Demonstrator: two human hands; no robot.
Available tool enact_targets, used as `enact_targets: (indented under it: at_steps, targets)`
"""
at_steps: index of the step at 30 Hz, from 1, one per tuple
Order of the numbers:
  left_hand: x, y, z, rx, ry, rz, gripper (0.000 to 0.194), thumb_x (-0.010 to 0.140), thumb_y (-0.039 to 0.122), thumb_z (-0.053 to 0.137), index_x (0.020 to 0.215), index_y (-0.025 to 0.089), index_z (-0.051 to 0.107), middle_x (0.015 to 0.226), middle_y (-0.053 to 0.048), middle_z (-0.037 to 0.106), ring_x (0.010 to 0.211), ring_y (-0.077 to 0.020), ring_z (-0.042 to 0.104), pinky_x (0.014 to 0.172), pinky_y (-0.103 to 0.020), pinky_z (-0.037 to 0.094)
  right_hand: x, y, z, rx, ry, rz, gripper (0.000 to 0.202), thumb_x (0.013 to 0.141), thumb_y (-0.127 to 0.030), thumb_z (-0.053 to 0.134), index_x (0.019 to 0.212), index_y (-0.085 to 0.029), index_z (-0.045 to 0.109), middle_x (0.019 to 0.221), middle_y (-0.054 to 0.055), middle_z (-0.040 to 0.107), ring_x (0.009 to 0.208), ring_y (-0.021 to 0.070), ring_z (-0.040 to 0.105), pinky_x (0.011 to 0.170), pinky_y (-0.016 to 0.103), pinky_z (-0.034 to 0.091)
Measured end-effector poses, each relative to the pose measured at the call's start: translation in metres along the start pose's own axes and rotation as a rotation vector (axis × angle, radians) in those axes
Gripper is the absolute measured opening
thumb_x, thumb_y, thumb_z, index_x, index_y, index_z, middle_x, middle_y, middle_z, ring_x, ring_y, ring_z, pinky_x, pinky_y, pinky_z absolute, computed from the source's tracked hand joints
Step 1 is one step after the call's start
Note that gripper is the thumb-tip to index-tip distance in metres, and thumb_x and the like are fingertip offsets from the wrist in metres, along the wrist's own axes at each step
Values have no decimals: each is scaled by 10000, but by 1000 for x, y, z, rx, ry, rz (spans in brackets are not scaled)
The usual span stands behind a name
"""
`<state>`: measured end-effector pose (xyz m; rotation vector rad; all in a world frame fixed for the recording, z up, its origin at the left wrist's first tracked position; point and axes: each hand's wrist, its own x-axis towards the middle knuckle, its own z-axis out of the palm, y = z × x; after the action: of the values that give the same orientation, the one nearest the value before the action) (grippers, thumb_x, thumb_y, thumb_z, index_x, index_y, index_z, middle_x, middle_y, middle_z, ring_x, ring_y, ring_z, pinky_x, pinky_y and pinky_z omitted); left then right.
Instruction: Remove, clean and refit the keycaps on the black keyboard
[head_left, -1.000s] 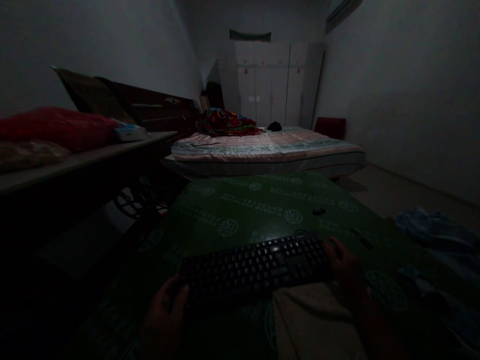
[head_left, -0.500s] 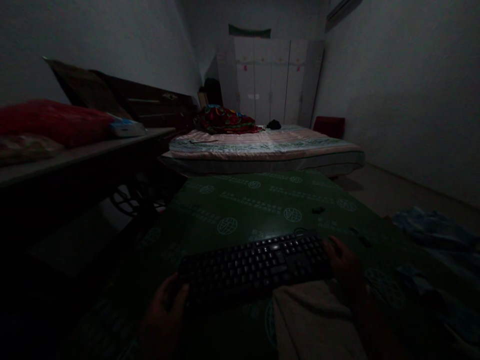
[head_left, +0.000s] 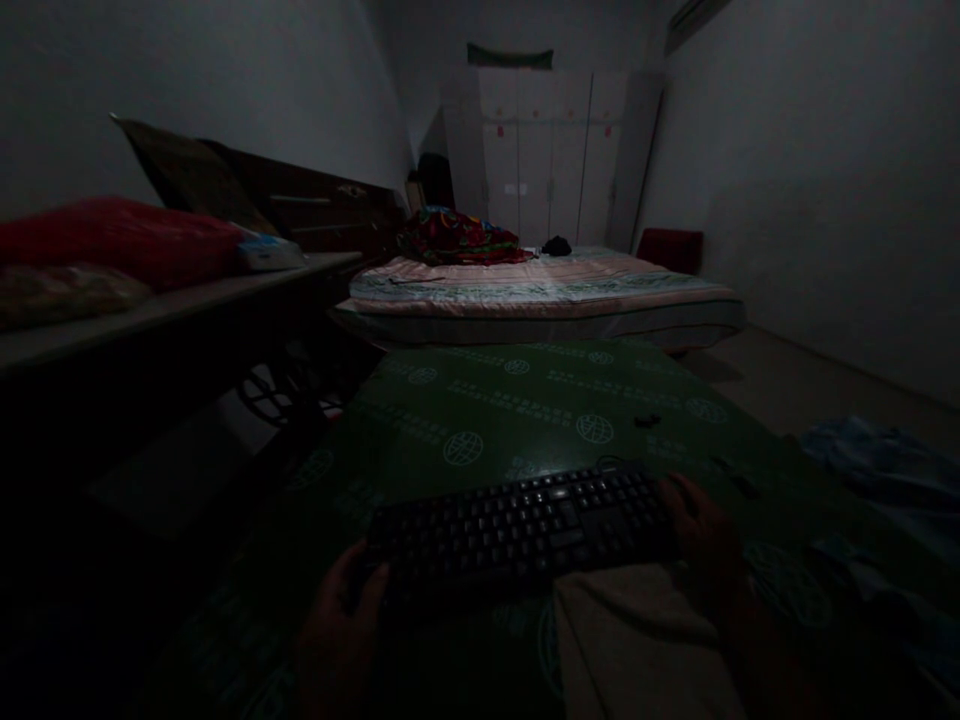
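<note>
A black computer keyboard (head_left: 517, 530) lies across the near part of a green table (head_left: 510, 410) printed with globe emblems. My left hand (head_left: 341, 620) grips its left end, the thumb over the near corner. At the opposite end, my right hand (head_left: 701, 535) holds the right edge, fingers along the side. A beige cloth (head_left: 637, 640) rests in front of the keyboard, beside my right forearm. Part of a cable (head_left: 615, 462) curls behind the keyboard's far edge. Deep shadow hides the undersides of both hands.
Small dark objects (head_left: 647, 421) lie on the table's right half. Bluish cloth (head_left: 877, 465) is at the right. A bed (head_left: 547, 300) stands beyond the table, with a wardrobe (head_left: 536, 165) behind. To the left, a shelf-like surface (head_left: 322, 270) bears a red bag (head_left: 127, 240).
The whole view has shifted slightly, so everything appears a little further right. Both hands keep hold of the keyboard, which has not visibly moved on the table.
</note>
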<state>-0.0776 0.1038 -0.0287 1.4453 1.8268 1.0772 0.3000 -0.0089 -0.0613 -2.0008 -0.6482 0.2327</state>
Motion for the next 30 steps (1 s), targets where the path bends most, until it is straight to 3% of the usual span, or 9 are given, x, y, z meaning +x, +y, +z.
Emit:
enact_targets:
  at_steps: [15,21,26,30]
  targets:
    - [-5,9,-1,50,5,-19,633,650,505,521,1167,145,580,1213,-143,620,1142,-324,558,968,-443,451,-2,-2,-1,-24,-19,1,820,721,-704,388,1203,-79,609,1180,204,626,1070,345,577,904,451,427]
    - [-3,5,1,35,20,11,591,643,505,529,1127,172,594,1193,-125,634,1134,-319,562,975,-451,441,-1,1,-1,-1,21,-16,745,728,-692,422,1153,-122,644,1162,171,644,1062,321,585,890,421,441]
    - [0,4,2,57,12,-40,591,641,509,544,1137,192,596,1190,-123,629,1118,-339,565,959,-488,444,-1,-1,-3,5,10,-32,745,749,-682,411,1180,-113,626,1155,174,647,1068,317,583,897,416,434]
    - [1,3,4,36,9,8,609,640,519,543,1148,184,585,1205,-127,615,1134,-336,555,980,-479,433,-1,-4,-4,23,9,-15,759,747,-673,413,1189,-92,618,1198,187,623,1108,320,561,934,414,414]
